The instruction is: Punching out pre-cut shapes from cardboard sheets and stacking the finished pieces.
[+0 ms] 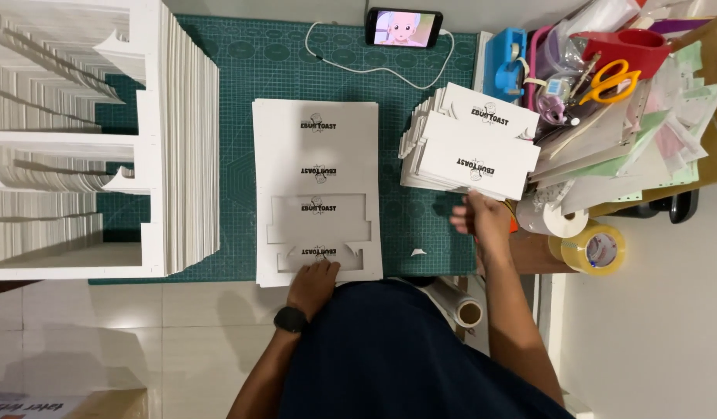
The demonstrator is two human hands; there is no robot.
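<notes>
A stack of white die-cut card sheets point(316, 147) with small black printed marks lies in the middle of the green cutting mat point(250, 70). My left hand point(313, 283), with a black watch on its wrist, rests flat on the near edge of the top sheet, fingers spread. To the right sits a pile of punched-out white card blanks point(471, 151). My right hand point(479, 217) hovers just below that pile, blurred, fingers loosely apart with nothing seen in them. A small white card scrap point(417, 252) lies on the mat between the hands.
A tall stack of leftover white card frames point(180, 147) fills the left side. A phone point(403, 27) with a white cable lies at the mat's far edge. At right are a blue tape dispenser point(504, 62), yellow-handled scissors point(611, 81), loose papers, and tape rolls point(595, 248).
</notes>
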